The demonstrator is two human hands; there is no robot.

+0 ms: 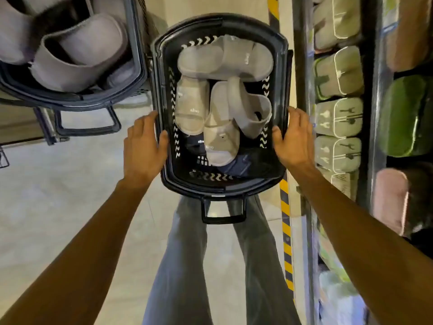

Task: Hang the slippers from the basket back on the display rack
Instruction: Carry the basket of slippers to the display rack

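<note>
black basket (222, 187), rim clasped in left grip (143, 143) and right grip (294, 140), holds beige slippers (222, 58), logos illegible.

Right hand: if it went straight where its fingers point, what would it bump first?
The right hand grips the rim of the basket, fingers pointing along it. Going straight, it would probably just rub along that rim; depth is hard to judge.

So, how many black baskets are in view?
2. The near basket is gripped by the left hand and right hand; the second basket is upper left, partly cropped.
</note>
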